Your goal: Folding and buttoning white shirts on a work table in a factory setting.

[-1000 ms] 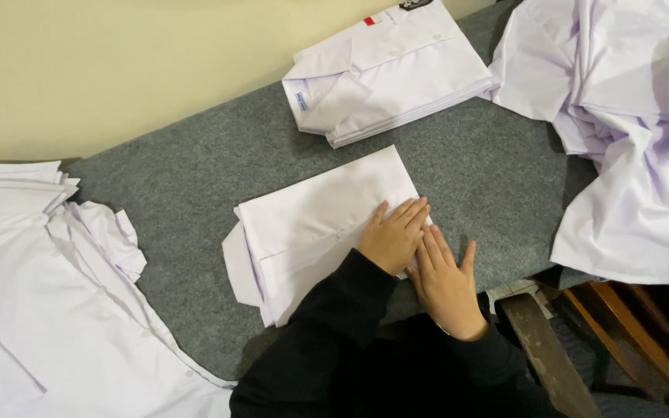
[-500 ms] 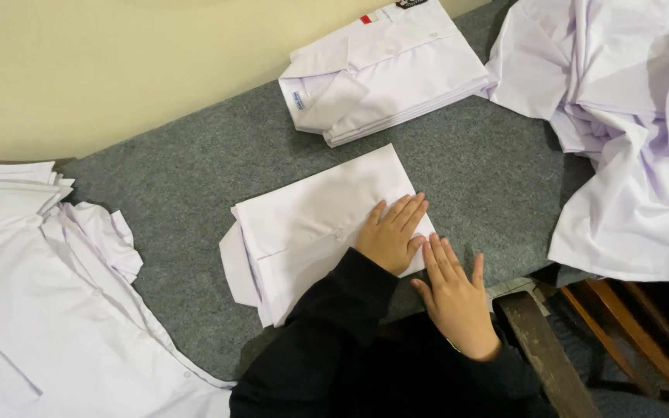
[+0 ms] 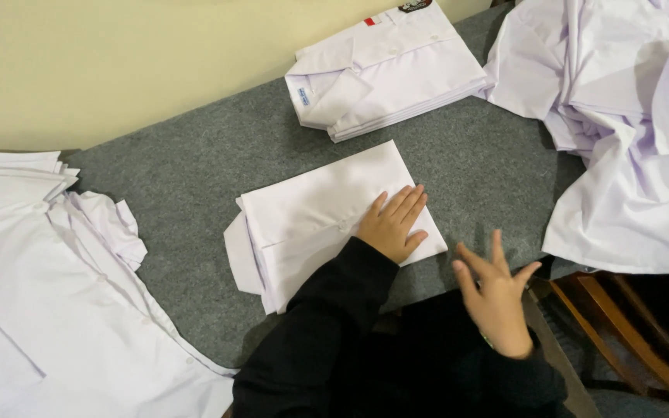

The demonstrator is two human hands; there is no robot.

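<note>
Head view: left hand (image 3: 391, 224) flat on one folded shirt (image 3: 327, 217), right hand (image 3: 497, 298) spread, empty.

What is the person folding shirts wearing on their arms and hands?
Both arms are in long black sleeves of soft, plain-looking fabric reaching to the wrists. The left hand and right hand are bare, with no gloves. No rings or watch can be made out, and the sleeves show no markings.

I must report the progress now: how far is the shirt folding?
Done: a stack of folded white shirts lies at the far edge of the grey mat. In hand: the left hand presses a folded shirt; the right hand is lifted beside it. Left: loose shirts at the right and an unfolded shirt at the left.
</note>
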